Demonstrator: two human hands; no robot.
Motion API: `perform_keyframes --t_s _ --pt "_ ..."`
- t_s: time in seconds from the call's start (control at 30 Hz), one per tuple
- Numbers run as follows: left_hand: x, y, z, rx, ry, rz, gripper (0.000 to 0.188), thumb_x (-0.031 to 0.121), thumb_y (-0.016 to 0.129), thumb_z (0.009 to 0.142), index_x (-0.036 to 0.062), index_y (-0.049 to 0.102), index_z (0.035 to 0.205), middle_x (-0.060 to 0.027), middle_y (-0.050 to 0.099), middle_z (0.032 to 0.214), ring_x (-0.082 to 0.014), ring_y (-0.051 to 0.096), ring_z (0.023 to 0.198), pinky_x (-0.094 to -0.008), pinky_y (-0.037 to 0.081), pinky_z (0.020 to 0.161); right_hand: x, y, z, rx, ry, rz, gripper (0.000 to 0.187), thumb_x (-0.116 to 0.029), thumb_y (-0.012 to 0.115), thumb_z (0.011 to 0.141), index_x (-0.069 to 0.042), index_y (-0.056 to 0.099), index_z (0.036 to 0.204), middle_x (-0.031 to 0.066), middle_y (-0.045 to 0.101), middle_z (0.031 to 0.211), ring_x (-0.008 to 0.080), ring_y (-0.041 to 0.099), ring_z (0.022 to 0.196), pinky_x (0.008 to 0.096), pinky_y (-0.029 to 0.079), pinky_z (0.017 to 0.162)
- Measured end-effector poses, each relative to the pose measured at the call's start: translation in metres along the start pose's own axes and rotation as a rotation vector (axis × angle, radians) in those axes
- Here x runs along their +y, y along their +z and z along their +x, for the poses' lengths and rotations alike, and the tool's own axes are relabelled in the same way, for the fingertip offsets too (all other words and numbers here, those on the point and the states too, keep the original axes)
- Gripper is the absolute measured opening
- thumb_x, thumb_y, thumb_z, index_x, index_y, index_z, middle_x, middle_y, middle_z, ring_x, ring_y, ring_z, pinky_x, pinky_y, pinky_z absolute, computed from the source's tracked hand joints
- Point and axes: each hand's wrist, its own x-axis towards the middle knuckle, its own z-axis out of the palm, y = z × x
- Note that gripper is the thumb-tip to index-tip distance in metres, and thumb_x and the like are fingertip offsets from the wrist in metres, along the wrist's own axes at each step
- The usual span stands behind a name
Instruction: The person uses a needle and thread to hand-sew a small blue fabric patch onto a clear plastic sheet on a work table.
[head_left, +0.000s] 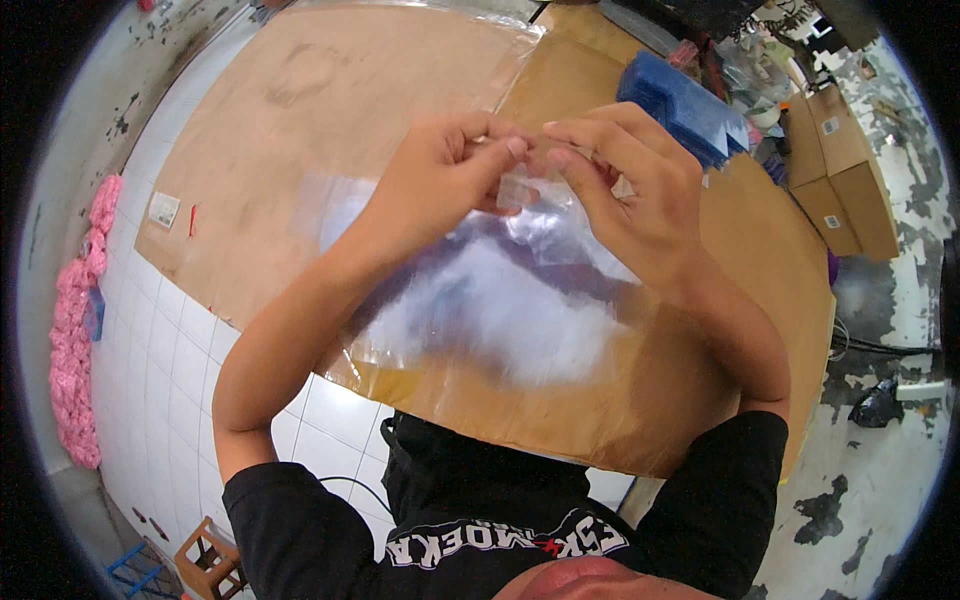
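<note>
Over the table, my left hand [445,172] pinches thumb against forefinger at the upper edge of a clear plastic bag [545,222]. Facing it, my right hand [645,185] has its thumb and fingertips closed around the same edge, close to the left fingertips. The bag hangs crumpled and shiny between the two hands; its exact outline is hard to make out. Below them, a spread of clear plastic bags or sheets [490,315] lies on the tabletop near its front edge, partly covered by my left forearm.
Brown board covers the table [350,80]. A stack of blue sheets [680,110] sits at the far right, beside a cardboard box [835,170]. A white label [163,210] lies near the left edge. Pink bundles [75,340] and a wooden stool [208,560] stand left of the table.
</note>
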Motion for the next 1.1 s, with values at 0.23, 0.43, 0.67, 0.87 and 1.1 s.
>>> perform_keyframes --t_s 0.23,0.43,0.67,0.87,1.1 --pt "0.015 0.023 -0.022 -0.052 -0.007 -0.115 0.028 0.018 0.060 0.098 -0.0015 0.064 0.117 -0.0114 0.071 0.101 -0.0200 0.071 0.088 -0.0287 0.058 0.074 0.009 -0.002 -0.012 0.138 -0.197 0.012 0.017 -0.005 0.076 0.077 -0.006 0.073 0.093 0.0083 0.064 0.083 0.0223 0.064 0.068 0.0320 0.050 0.058" --pt "0.017 0.021 -0.026 -0.081 0.021 -0.150 0.022 0.013 0.063 0.095 -0.0030 0.068 0.111 -0.0116 0.072 0.099 -0.0175 0.071 0.087 -0.0290 0.059 0.076 0.000 -0.013 -0.013 0.075 -0.201 0.124 0.022 0.007 0.075 0.075 -0.002 0.072 0.095 0.0085 0.065 0.085 0.0183 0.065 0.072 0.0268 0.051 0.060" --pt "0.017 0.014 -0.029 -0.143 0.059 -0.113 0.019 0.008 0.064 0.093 -0.0046 0.069 0.106 -0.0158 0.072 0.096 -0.0199 0.071 0.086 -0.0303 0.059 0.077 0.007 -0.009 -0.013 0.095 -0.296 0.215 0.021 0.009 0.073 0.073 -0.003 0.071 0.091 0.0070 0.067 0.082 0.0177 0.067 0.070 0.0258 0.053 0.059" --pt "0.023 0.011 -0.030 -0.170 0.026 -0.157 0.015 0.006 0.067 0.090 -0.0043 0.071 0.101 -0.0173 0.072 0.092 -0.0191 0.071 0.084 -0.0293 0.058 0.074 0.004 -0.013 -0.011 0.043 -0.321 0.241 0.021 0.009 0.072 0.073 -0.004 0.070 0.089 0.0068 0.065 0.080 0.0182 0.065 0.066 0.0266 0.051 0.056" --pt "0.022 0.006 -0.029 -0.231 0.039 -0.161 0.013 0.003 0.070 0.087 -0.0036 0.072 0.097 -0.0170 0.072 0.088 -0.0197 0.071 0.079 -0.0292 0.058 0.070 -0.002 -0.015 -0.012 -0.014 -0.280 0.313 0.018 0.009 0.071 0.074 -0.002 0.070 0.089 0.0085 0.063 0.079 0.0179 0.064 0.067 0.0271 0.049 0.056"
